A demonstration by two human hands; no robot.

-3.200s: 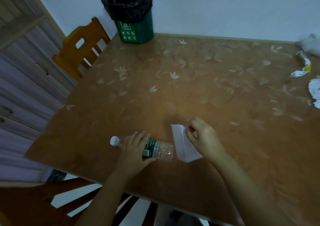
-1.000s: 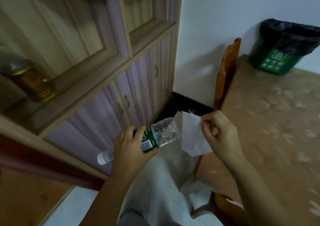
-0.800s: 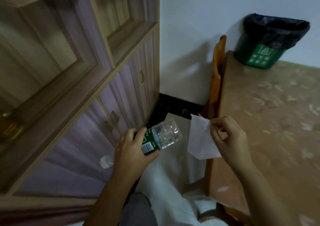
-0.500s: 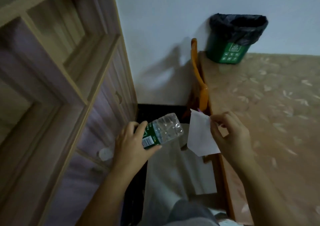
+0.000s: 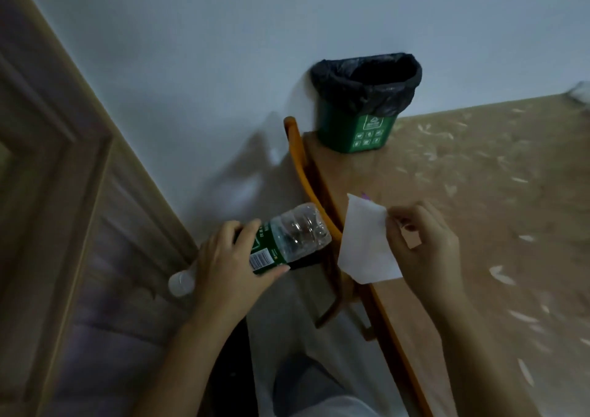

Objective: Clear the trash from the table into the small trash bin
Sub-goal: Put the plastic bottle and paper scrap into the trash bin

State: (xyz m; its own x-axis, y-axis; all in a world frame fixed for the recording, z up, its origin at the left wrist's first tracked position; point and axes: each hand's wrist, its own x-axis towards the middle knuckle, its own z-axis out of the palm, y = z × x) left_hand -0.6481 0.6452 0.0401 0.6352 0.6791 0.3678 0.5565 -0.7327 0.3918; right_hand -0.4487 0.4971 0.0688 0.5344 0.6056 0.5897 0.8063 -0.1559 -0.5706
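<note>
The small green trash bin is standing at the far corner of the table, against the wall, lined with a black bag; its inside is showing only dark, and contents cannot be told. White symbols are printed on its front, too small to read. The left hand is wrapping its fingers around a clear plastic bottle, empty as far as can be seen, held in the air left of the table edge with its white cap pointing down-left and its base toward the bin. The bottle's green label is carrying a barcode; the lettering is not legible. The right hand is pinching a white paper piece between thumb and fingertips, over the table's near-left edge. Compared with half a second ago, both hands are keeping the same grips, while the bin is sitting nearer and more central in view. A wooden chair is standing against the table's left side, a cabinet farther left.
</note>
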